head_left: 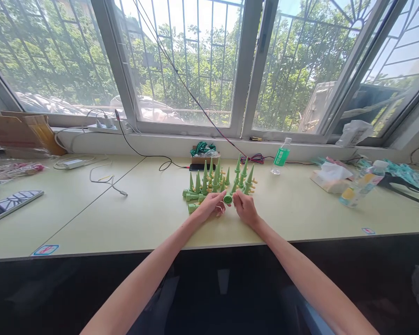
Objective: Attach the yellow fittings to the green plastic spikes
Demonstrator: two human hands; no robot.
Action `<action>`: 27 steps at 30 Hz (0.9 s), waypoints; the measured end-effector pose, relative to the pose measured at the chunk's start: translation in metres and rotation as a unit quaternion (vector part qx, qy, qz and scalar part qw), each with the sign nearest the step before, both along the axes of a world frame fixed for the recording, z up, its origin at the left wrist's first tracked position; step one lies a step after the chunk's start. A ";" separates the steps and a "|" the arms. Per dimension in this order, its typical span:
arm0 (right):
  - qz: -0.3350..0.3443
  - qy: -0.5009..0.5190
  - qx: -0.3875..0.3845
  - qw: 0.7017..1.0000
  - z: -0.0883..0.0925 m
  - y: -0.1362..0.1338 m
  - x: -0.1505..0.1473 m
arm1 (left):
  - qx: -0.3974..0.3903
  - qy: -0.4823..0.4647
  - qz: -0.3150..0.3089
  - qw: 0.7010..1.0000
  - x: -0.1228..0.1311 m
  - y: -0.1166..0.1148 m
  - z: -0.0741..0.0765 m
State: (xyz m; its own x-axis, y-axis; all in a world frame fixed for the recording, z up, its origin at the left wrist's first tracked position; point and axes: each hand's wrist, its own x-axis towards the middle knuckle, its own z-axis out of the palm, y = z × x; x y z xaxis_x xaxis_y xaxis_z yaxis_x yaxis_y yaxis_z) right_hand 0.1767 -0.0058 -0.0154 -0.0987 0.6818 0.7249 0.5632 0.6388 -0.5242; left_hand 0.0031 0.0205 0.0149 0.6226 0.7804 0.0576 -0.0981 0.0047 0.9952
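A green plastic watering spike (pixel 227 199) is held between my two hands above the table's front part, its round open end turned toward me. My left hand (pixel 211 205) grips it from the left with thumb and fingers. My right hand (pixel 245 207) is closed against its right side, fingertips pinched together there; what exactly they pinch is too small to make out. Just beyond stand several more green cone-shaped spikes (pixel 215 176) with small yellow side pieces, points upward. A few others lie on their sides (pixel 192 197) by my left hand.
Behind the spikes lie a dark phone (pixel 201 167) and a small box with green material (pixel 204 150). A green-labelled bottle (pixel 281 157) stands right, near a tissue box (pixel 331 177) and another bottle (pixel 363 184). Cables (pixel 108 180) and a tablet-like device (pixel 14 206) lie left.
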 end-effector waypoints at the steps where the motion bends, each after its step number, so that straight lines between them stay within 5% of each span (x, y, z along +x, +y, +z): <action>1: -0.001 0.000 -0.001 1.000 0.000 0.000 0.000 | 0.015 0.003 0.005 1.000 0.000 0.000 0.000; 8: -0.015 0.000 -0.013 1.000 -0.001 0.002 -0.001 | 0.116 0.028 0.022 0.993 -0.002 -0.001 0.003; 22: -0.046 -0.015 0.028 0.998 -0.002 0.004 -0.003 | 0.146 0.020 0.007 0.989 0.001 0.006 -0.007; 27: -0.073 0.005 0.034 0.997 0.001 0.003 -0.003 | 0.127 -0.027 0.103 0.986 0.006 0.003 0.000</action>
State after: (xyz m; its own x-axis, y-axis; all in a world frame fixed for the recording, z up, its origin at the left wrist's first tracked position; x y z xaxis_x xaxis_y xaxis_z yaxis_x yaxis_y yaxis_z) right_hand 0.1736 -0.0033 -0.0146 0.0053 0.6373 0.7706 0.6482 0.5846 -0.4879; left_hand 0.0088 0.0234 0.0147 0.4438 0.8457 0.2964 -0.1234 -0.2700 0.9549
